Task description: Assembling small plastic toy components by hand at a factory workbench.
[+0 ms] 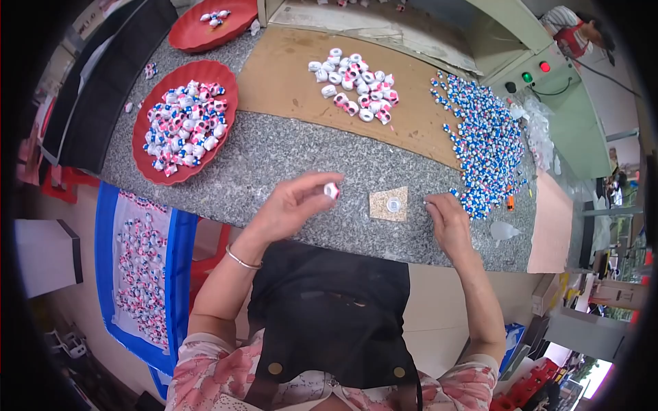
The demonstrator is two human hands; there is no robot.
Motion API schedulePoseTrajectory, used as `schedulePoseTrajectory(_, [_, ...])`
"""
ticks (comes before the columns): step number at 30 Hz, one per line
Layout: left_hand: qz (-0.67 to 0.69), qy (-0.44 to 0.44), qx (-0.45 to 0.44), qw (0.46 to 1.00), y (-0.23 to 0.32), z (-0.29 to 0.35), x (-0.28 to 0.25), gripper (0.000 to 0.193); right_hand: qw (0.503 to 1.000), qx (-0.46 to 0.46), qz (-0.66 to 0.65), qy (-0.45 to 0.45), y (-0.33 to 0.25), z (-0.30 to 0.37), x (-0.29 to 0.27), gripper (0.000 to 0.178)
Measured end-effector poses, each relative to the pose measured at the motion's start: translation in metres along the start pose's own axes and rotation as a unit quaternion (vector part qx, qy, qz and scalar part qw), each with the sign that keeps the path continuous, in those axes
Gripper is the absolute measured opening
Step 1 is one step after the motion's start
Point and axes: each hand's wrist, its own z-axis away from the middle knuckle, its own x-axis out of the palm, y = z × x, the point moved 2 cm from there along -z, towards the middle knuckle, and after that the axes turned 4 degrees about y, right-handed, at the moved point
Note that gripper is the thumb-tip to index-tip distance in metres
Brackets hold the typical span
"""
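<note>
The left hand [288,207] covers part of the white-and-pink piece [332,190] at its fingertips. Whether the right hand [450,225] pinches anything cannot be told. The mark on the round white disc [393,205] is too small to make out. Single blue-and-white beads [488,147] blur together in their heap, most overlapping. The upper edge cuts the rear red bowl [188,40]; the lower edge crops the floral shirt [226,373]. A distant co-worker [569,34] is partly hidden.
</note>
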Motion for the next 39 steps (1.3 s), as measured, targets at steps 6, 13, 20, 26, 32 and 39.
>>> schedulePoseTrajectory(6, [0.112, -0.033, 0.024, 0.993, -0.010, 0.013, 0.014, 0.032, 0.999, -0.004, 0.016, -0.045, -0.009, 0.007, 0.001, 0.014])
schedulePoseTrajectory(13, [0.054, -0.001, -0.055, 0.997, -0.017, 0.016, 0.015, 0.034, 0.998, 0.006, -0.054, -0.034, -0.049, -0.007, 0.000, 0.013])
schedulePoseTrajectory(20, [0.025, -0.008, 0.001, 1.000, -0.010, 0.012, 0.021, 0.036, 0.988, -0.126, 0.076, -0.044, -0.059, -0.024, 0.021, 0.010])
schedulePoseTrajectory(26, [0.002, 0.009, 0.047, 0.999, -0.021, 0.018, 0.019, 0.036, 0.984, -0.138, 0.062, -0.097, -0.057, -0.026, 0.016, 0.011])
schedulePoseTrajectory(32, [-0.109, 0.031, 0.056, 0.992, -0.024, 0.012, 0.037, 0.031, 0.986, -0.151, 0.027, -0.068, -0.058, -0.025, 0.020, 0.010])
schedulePoseTrajectory(39, [-0.166, 0.073, 0.128, 0.975, -0.030, 0.002, 0.057, 0.030, 0.997, -0.024, -0.067, -0.028, -0.064, -0.009, 0.013, 0.009])
